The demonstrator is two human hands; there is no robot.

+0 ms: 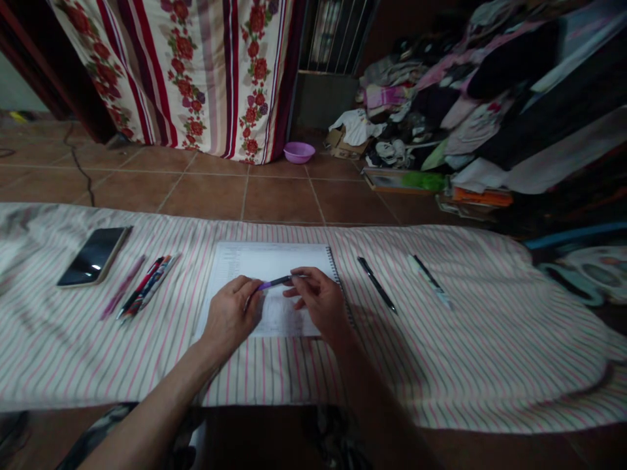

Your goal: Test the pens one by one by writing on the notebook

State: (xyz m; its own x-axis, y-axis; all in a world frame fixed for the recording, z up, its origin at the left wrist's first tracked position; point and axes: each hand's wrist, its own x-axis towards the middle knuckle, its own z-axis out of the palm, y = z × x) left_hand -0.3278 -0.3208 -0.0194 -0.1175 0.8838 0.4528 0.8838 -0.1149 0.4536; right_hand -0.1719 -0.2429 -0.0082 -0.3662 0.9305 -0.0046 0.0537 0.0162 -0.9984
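A spiral notebook [267, 264] lies open on a striped cloth [441, 339] spread on the floor. Over its lower half both my hands hold one purple pen [275, 282] crosswise. My left hand [232, 316] is closed on the pen's left end. My right hand [318, 300] pinches its right end between thumb and fingers. The pen hangs just above the page.
A phone [94, 256] and several pens [144, 287] lie on the cloth to the left. A black pen [376, 284] and a white pen [431, 281] lie to the right. Behind are tiled floor, a floral curtain [196, 72], a purple bowl [298, 152] and a heap of clothes [470, 98].
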